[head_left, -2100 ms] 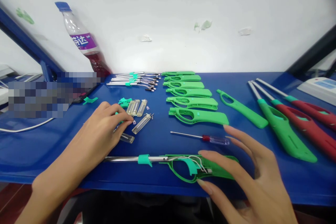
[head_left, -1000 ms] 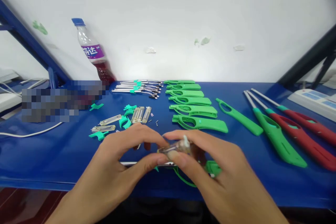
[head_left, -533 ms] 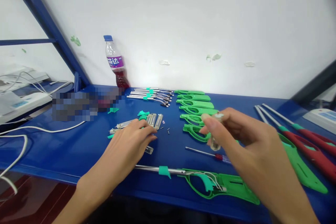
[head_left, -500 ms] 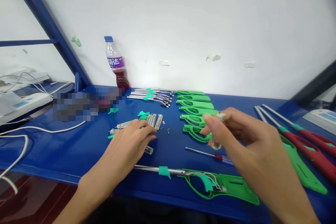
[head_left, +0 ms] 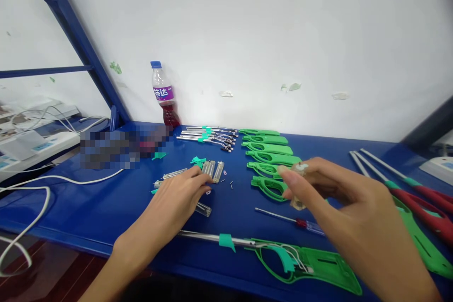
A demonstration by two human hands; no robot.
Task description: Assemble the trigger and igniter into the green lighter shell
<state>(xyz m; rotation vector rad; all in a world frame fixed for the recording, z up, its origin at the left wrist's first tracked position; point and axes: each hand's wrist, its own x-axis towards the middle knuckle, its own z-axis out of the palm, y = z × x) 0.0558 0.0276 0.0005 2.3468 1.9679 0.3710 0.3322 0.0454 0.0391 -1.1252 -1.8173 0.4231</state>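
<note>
My right hand [head_left: 347,212] is raised above the blue table, pinching a small clear lighter tank [head_left: 299,188] upright between thumb and fingers. My left hand [head_left: 179,198] lies low on the table with its fingertips bent down among small parts near the clear tanks [head_left: 212,170] and a loose clear tank [head_left: 203,208]; what the fingers hold, if anything, is hidden. A half-open green lighter shell with metal tube, teal trigger and wires [head_left: 283,259] lies along the near edge. A red-handled screwdriver [head_left: 293,219] lies just behind it.
A row of green shell halves [head_left: 267,153] and a bundle of metal tubes [head_left: 208,133] lie at the back. Finished green and red lighters [head_left: 421,198] are at the right. A drink bottle [head_left: 164,96] stands by the wall. White cables [head_left: 31,188] trail off the left.
My hands came apart after meeting over the clear tank: the right lifted it, the left went back to the small parts. The view tilted up and left.
</note>
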